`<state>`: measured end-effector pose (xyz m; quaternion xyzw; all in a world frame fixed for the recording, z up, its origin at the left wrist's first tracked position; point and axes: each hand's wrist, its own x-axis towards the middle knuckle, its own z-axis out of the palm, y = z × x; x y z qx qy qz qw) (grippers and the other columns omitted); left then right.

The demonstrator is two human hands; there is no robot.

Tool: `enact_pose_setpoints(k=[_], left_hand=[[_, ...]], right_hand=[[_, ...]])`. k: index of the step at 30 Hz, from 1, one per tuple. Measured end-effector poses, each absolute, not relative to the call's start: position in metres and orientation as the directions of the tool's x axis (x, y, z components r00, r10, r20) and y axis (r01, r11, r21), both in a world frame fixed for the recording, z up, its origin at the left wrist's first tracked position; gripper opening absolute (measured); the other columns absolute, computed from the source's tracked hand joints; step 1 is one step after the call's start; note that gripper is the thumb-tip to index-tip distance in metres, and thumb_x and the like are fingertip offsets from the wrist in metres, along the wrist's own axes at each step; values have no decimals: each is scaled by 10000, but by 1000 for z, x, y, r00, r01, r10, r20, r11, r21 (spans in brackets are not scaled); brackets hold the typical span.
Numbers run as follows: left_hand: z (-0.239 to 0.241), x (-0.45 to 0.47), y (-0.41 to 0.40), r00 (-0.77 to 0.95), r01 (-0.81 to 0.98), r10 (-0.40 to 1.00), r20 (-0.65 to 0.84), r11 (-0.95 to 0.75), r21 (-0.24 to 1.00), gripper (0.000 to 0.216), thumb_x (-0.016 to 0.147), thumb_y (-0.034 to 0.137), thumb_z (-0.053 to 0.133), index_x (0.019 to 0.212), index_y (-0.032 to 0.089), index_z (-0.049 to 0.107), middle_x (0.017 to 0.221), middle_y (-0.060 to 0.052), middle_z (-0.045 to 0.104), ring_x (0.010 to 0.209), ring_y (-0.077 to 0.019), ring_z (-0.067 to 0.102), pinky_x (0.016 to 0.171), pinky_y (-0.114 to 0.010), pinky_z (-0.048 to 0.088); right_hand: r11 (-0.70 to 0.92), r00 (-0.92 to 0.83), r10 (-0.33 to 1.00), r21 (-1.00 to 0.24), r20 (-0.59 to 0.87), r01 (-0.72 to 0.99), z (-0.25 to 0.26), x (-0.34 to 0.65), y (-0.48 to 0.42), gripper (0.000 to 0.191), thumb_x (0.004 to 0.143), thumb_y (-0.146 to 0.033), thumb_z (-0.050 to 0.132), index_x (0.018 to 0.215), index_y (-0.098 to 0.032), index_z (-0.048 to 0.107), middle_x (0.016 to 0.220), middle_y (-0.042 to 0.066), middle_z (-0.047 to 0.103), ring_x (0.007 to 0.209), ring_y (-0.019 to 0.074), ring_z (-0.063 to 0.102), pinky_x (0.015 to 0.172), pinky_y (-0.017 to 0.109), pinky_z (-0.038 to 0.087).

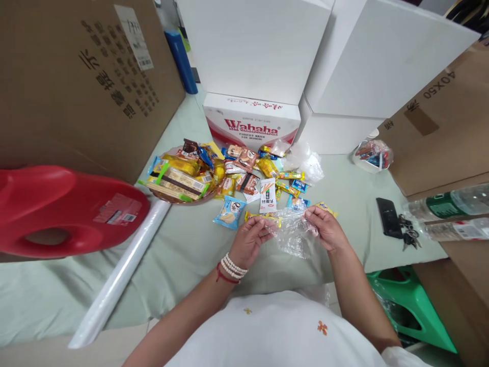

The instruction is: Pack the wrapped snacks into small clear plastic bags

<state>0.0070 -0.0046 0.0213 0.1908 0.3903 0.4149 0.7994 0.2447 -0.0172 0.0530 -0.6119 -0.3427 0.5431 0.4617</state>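
My left hand [250,238] and my right hand [324,227] both pinch a clear plastic bag [292,234] and hold it between them just above the pale green table [183,255]. The left wrist wears white and red bracelets. Just beyond the bag lies a heap of small wrapped snacks [244,178]. A blue-and-white packet [229,212] and a white packet [268,195] lie nearest my left hand. Several larger snack bars rest on a round brown plate [178,199] at the left of the heap.
A red plastic jug [64,209] and a white roll [122,270] lie at the left. Cardboard boxes, white boxes and a Wahaha carton [250,122] ring the table. A black phone [388,217], keys [409,235] and water bottles [451,204] sit right; a green stool [408,306] stands below.
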Motion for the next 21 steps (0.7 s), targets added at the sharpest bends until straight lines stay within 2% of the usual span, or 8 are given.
enact_pose_setpoints(k=[2,5,6,8,11,15,18,21], left_hand=[[22,7,-5,338,-526,824,-456,567,634,438,675,469,924,822,190,621,917,-21,784,881,-196,772,860,-354,607],[24,7,-6,314,-526,843,-436,537,660,447,689,487,914,827,185,615,921,-24,786,901,-201,775,909,-378,602],[25,7,-6,309,-521,847,-432,531,669,451,695,496,908,835,184,613,940,-35,791,920,-210,776,923,-388,599],[26,7,-7,294,-511,854,-429,519,685,460,704,509,900,855,184,612,977,-55,797,944,-227,778,938,-409,595],[27,8,-8,261,-507,872,-413,488,710,457,714,515,890,864,185,612,989,-60,799,935,-220,777,949,-418,596],[27,9,-10,232,-510,897,-377,442,738,436,729,525,871,879,194,629,975,-56,794,928,-217,772,955,-427,601],[25,10,-11,187,-506,919,-348,394,768,407,741,530,852,882,202,656,940,-42,782,905,-221,763,953,-442,606],[24,10,-13,154,-469,930,-335,367,803,400,754,538,833,900,194,690,978,-57,777,887,-220,751,888,-415,620]], right_hand=[[-253,279,935,-963,-217,98,48,248,-17,401,764,-576,794,872,-200,704,722,-8,627,567,128,489,530,261,404],[-80,434,891,-896,132,437,55,244,-22,283,903,-482,680,963,-210,728,865,32,677,746,179,599,693,312,486],[-20,424,873,-851,242,525,60,239,-26,237,940,-435,648,978,-216,731,906,40,684,791,187,612,721,318,489],[128,290,878,-771,380,624,71,225,-34,166,988,-336,604,1008,-233,733,939,43,689,835,191,625,743,317,490],[304,23,919,-745,394,594,78,197,-41,153,1010,-245,574,1026,-245,727,914,37,688,830,185,638,735,306,502],[267,-66,958,-781,280,565,62,170,-41,141,980,-302,659,1099,-237,697,933,37,654,687,160,584,614,284,495],[299,-124,948,-690,292,659,45,159,-43,327,924,-374,740,1205,-230,655,1085,94,642,897,231,637,735,341,550],[316,-130,933,-590,335,743,35,153,-44,232,954,-360,698,1132,-217,663,1073,110,633,997,270,627,812,381,549]])
